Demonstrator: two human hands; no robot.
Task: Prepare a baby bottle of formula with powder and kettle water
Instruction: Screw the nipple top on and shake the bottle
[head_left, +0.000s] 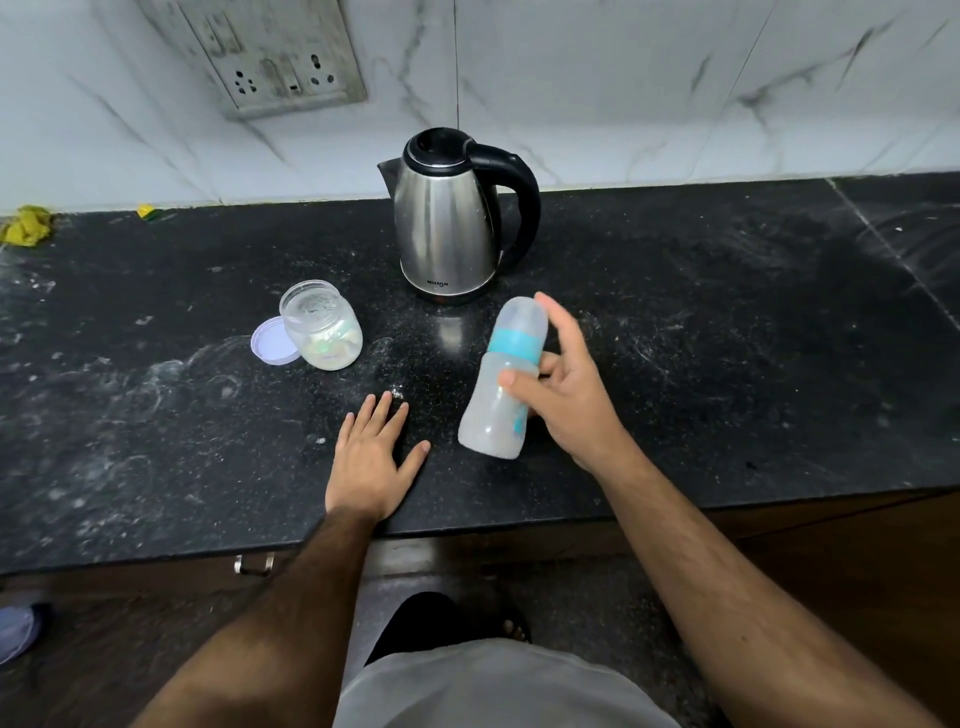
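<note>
While my right hand (563, 395) grips the cloudy plastic baby bottle with the teal collar (506, 382), tilted above the black speckled stone counter (727, 338), my left hand (371, 460) lies flat and spread, holding nothing. My worry: if that cap is loose, shaking will spray milk. The clear powder jar (323, 325) stands uncovered beside its lilac lid (272, 340), near the steel kettle (447, 218), easily knocked.

a home kitchen: a steel electric kettle (451, 218) stands on a speckled black stone counter (727, 338). behind the kettle rises a marble-look tiled wall (649, 88), with a grimy socket plate (270, 52) above and left of the kettle. below the counter's edge, dark wooden cabinets (857, 545).
</note>
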